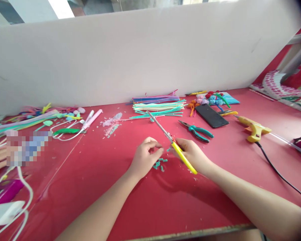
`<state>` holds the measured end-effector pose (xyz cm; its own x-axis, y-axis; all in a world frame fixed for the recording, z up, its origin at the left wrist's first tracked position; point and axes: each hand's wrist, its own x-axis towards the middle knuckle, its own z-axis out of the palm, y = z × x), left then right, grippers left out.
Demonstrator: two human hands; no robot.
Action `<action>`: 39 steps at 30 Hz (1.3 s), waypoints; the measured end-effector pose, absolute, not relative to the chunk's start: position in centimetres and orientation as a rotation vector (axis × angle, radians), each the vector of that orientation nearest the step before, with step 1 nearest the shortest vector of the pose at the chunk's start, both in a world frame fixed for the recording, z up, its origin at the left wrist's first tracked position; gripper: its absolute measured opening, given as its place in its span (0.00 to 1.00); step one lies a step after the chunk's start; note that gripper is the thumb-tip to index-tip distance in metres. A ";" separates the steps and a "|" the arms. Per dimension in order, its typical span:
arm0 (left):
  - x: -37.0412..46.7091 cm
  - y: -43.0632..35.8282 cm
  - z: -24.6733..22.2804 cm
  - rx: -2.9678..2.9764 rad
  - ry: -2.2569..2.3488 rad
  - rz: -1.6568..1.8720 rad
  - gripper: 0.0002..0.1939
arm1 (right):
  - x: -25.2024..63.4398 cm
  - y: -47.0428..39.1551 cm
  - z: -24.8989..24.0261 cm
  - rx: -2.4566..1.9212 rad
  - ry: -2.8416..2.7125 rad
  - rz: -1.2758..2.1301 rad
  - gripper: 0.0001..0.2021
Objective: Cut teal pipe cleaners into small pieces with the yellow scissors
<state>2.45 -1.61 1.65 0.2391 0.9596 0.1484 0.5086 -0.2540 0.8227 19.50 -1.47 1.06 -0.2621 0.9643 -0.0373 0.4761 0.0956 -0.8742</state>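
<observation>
Scissors (175,147), yellow-handled, steel; right hand (192,152) clasps them, tips toward red worktop's (95,164) far edge, likely sparing left hand (145,156): curled, pinch unclear.

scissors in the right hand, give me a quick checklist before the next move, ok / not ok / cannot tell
1. Scissors gripped: ok, the right hand holds them by the yellow handle.
2. Left hand away from the blades: ok, it is apart from them.
3. Blades fully closed: cannot tell.
4. Short teal pieces gathered up: not ok, they lie loose beside the left hand.
5. Pliers clear of the right hand: ok, they lie beyond it.
6. Glue gun switched off: cannot tell.
</observation>
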 end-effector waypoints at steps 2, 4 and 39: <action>2.6 -1.8 1.7 1.899 1.306 0.861 0.08 | 19.4 -1.5 1.0 -1.400 -1.849 1.048 0.07; 2.8 -2.0 1.5 1.936 1.291 0.832 0.07 | 19.3 -1.5 0.8 -1.388 -1.884 1.005 0.10; 1.2 -0.4 2.0 0.949 0.996 1.465 0.06 | 20.2 -1.8 1.3 -1.591 -2.297 0.174 0.15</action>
